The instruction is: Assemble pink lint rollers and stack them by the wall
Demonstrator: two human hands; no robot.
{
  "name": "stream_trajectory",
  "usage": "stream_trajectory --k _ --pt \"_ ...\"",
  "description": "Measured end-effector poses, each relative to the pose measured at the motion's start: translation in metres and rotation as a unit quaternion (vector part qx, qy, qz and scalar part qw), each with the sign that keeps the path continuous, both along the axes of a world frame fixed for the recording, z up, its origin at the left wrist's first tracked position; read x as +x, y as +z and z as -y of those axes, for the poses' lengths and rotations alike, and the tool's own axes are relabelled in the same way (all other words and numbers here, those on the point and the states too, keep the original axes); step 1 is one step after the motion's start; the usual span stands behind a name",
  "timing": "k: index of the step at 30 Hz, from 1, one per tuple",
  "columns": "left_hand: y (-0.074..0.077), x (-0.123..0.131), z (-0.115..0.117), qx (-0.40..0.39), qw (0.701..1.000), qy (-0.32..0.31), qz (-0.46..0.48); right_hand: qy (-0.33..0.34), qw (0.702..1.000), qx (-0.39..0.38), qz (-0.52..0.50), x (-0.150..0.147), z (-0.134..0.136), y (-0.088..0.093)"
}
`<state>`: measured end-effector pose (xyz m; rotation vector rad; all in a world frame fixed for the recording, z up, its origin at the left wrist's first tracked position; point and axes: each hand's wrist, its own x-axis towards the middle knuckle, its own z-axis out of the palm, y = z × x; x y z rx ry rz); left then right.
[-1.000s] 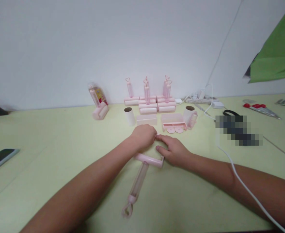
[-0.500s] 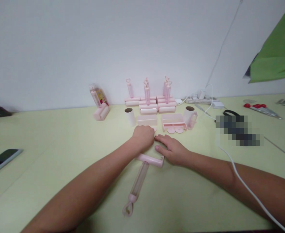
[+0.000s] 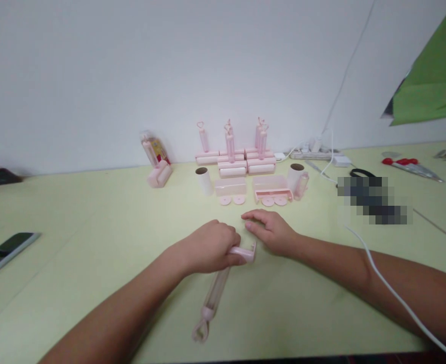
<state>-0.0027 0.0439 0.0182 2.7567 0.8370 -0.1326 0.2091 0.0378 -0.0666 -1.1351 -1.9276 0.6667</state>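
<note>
A pink lint roller frame [image 3: 248, 254] with a clear handle lies on the table, its heart-shaped loop toward me. My left hand [image 3: 214, 245] is closed over the crosspiece, fingers wrapped round it, covering most of that part. Just right of the frame's upright end tab, my right hand [image 3: 271, 231] rests with fingers stretched out, holding nothing. Beyond the hands lie pink round discs [image 3: 232, 200], a translucent cover [image 3: 231, 187], a pink cover with an open frame [image 3: 273, 194] and two white paper rolls [image 3: 204, 181].
Several pink lint rollers [image 3: 232, 166] stand by the wall, with another [image 3: 160, 174] and its packaging to the left. A power strip [image 3: 316, 153], white cable [image 3: 378, 283], red-handled scissors [image 3: 408, 166] and a blurred dark object [image 3: 374, 199] are on the right. A phone [image 3: 6, 253] lies left.
My left hand has come back toward me from near the discs and closed on the lint roller frame, uncovering the discs. My right hand has stayed almost in place.
</note>
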Motion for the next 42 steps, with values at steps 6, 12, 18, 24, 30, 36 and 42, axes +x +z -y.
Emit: stream_trajectory --k 6,12,18,24,30,36,42 --pt "-0.006 -0.011 -0.018 0.048 0.978 0.196 0.062 -0.021 0.988 -0.057 -0.142 -0.002 0.0 -0.008" --pt "-0.014 -0.025 -0.034 0.066 0.925 0.342 0.154 0.051 0.978 -0.139 -0.146 -0.006 0.008 -0.005" --pt "-0.013 -0.04 -0.04 -0.1 0.855 0.396 0.318 0.043 0.99 -0.1 -0.084 -0.001 0.004 -0.002" --pt "-0.002 -0.039 -0.028 -0.359 0.737 0.346 0.456 0.028 0.967 -0.138 -0.214 -0.001 -0.002 -0.011" --pt "-0.006 -0.028 -0.011 -0.563 0.671 0.228 0.425 0.043 0.986 -0.085 -0.134 0.0 0.002 -0.006" --pt "-0.015 -0.025 -0.008 -0.571 0.675 0.207 0.419 0.023 0.999 0.028 -0.015 0.002 0.003 -0.001" --pt "-0.005 -0.02 -0.007 -0.491 0.702 0.281 0.432 -0.009 1.0 0.015 -0.003 0.0 0.005 -0.002"
